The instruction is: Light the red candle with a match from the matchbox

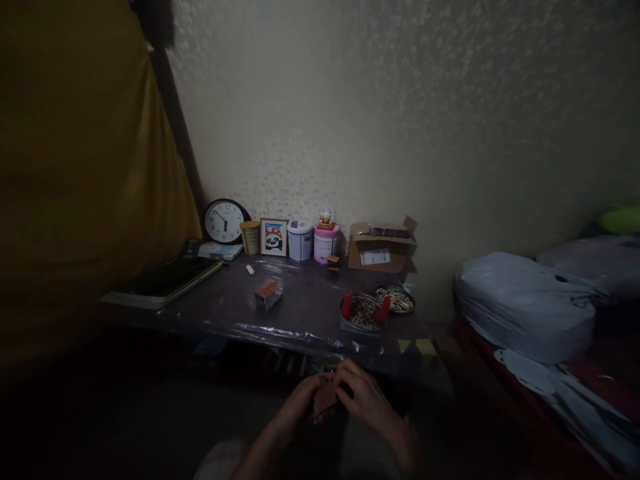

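Note:
Just in front of the table's near edge, my two hands come together around a small flat reddish-brown piece that looks like paper [325, 396]. Its left side is gripped by my left hand [302, 395], fingers closed. My right hand [361, 395] pinches its upper right edge with curled fingers. On the table [220, 303] lies a stack of reddish sheets in a clear wrapper [269, 293]. A round tin [364, 312] with dark small bits and two red pieces at its rim stands to the right. Dim light hides fine detail.
A patterned round lid [395, 299] lies beside the tin, and yellow pieces [425, 347] sit at the front right edge. Along the wall stand a clock [225, 222], a framed panda picture [274, 237], tubs [300, 241] and a cardboard box [383, 248]. White bags [525, 303] are right.

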`<control>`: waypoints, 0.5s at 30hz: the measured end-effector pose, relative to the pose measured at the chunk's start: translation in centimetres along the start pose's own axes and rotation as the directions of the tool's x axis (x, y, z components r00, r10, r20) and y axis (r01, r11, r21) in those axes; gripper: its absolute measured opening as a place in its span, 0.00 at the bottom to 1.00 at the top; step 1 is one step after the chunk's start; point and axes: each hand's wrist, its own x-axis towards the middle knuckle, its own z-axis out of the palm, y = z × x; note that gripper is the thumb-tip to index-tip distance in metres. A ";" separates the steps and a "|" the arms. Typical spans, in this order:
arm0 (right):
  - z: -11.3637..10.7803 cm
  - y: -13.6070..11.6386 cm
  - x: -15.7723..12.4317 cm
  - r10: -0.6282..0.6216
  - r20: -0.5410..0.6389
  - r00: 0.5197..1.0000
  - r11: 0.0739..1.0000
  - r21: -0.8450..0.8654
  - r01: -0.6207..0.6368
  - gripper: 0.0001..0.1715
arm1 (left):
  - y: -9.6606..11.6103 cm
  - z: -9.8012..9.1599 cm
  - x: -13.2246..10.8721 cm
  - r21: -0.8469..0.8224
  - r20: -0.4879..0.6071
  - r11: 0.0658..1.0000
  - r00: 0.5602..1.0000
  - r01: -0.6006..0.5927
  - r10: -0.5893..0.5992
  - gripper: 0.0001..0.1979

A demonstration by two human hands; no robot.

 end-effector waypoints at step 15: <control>0.4 0.5 0.0 -0.046 0.005 0.999 0.998 -0.041 0.046 0.08 | -2.0 -1.9 3.4 0.093 0.067 0.981 0.984 -0.170 0.164 0.25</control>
